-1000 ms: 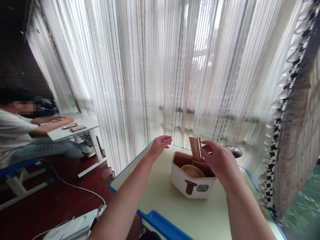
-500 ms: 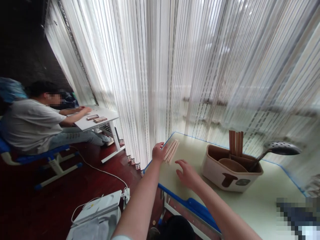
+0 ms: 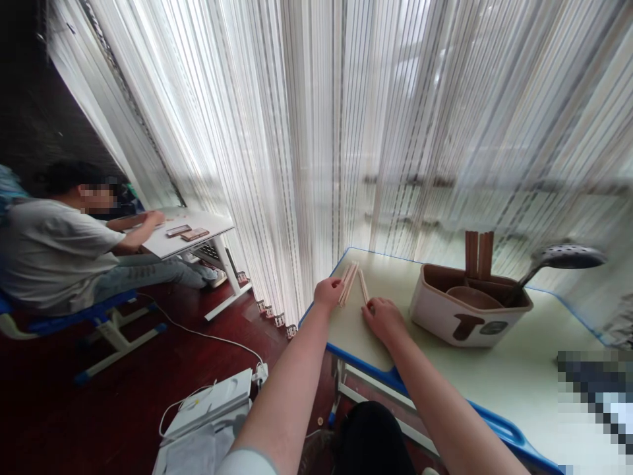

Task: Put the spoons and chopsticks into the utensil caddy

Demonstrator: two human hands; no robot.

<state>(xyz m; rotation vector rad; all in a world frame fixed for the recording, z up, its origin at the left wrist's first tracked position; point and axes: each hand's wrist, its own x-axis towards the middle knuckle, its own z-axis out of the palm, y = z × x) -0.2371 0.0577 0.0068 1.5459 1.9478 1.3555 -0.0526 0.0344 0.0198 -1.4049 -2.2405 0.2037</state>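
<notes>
Pale wooden chopsticks (image 3: 350, 282) lie as a loose bundle on the left part of the table. My left hand (image 3: 328, 293) is closed at the bundle's left side, its fingertips on the sticks. To the right, apart from the bundle, a pair of pale chopsticks (image 3: 363, 285) slants away from my right hand (image 3: 386, 318). That hand rests low over the tabletop, its fingers pinched on the near end of the pair. A white and brown utensil holder (image 3: 445, 321) stands right of my right hand, with dark brown chopsticks (image 3: 479, 256) upright in it.
A slotted ladle (image 3: 568, 256) leans out of the holder to the right. The pale table (image 3: 524, 382) has a blue edge, with a blurred dark object at its right. Curtains (image 3: 316, 132) hang behind it. At left, a person (image 3: 64, 244) sits at a white table (image 3: 173, 245).
My right hand has reached the table and closed on a pair of chopsticks, now apart from the bundle. My left hand stays by the bundle. The view has shifted slightly.
</notes>
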